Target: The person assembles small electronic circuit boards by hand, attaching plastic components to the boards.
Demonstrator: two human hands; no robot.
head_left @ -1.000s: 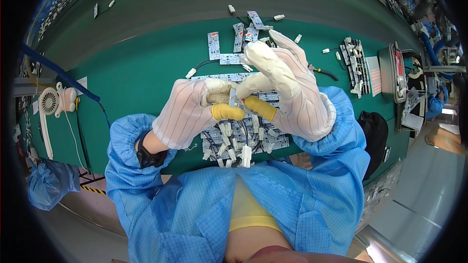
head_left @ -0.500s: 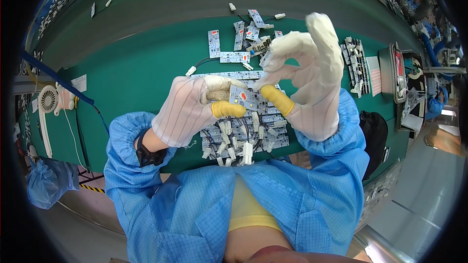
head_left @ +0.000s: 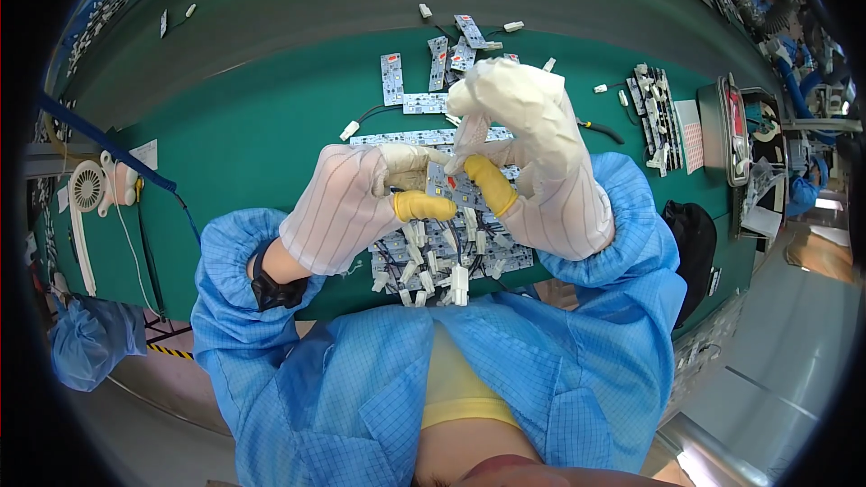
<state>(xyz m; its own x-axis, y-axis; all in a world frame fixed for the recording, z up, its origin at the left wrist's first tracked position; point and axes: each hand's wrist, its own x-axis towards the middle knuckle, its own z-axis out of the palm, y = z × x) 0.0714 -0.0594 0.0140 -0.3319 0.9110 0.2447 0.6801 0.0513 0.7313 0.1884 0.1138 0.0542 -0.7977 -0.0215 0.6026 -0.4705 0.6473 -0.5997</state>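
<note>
A small LED circuit board (head_left: 442, 182) with a red arrow mark is held between the thumb and fingers of my left hand (head_left: 347, 194), in a striped white glove with a yellow thumb cover. My right hand (head_left: 546, 140), gloved alike, bends over the same board, thumb and forefinger pinched at its right part and the other fingers curled. Below lie rows of LED boards (head_left: 519, 257) with dark wires and white plugs (head_left: 460, 284). A long board strip (head_left: 397, 138) runs just beyond my hands. What lies directly under my right palm is hidden.
Loose LED boards (head_left: 391, 79) with plugs lie farther off, by the dark conveyor belt (head_left: 307, 18). At right are a board stack (head_left: 657, 117), a dark-handled tool (head_left: 603, 132) and a metal box (head_left: 722, 135). A small fan (head_left: 88, 185) sits at left.
My right hand has moved left and its raised fingers have curled down over the board. The dark-handled tool has come into sight. My left hand keeps its grip; boards on the belt have shifted left.
</note>
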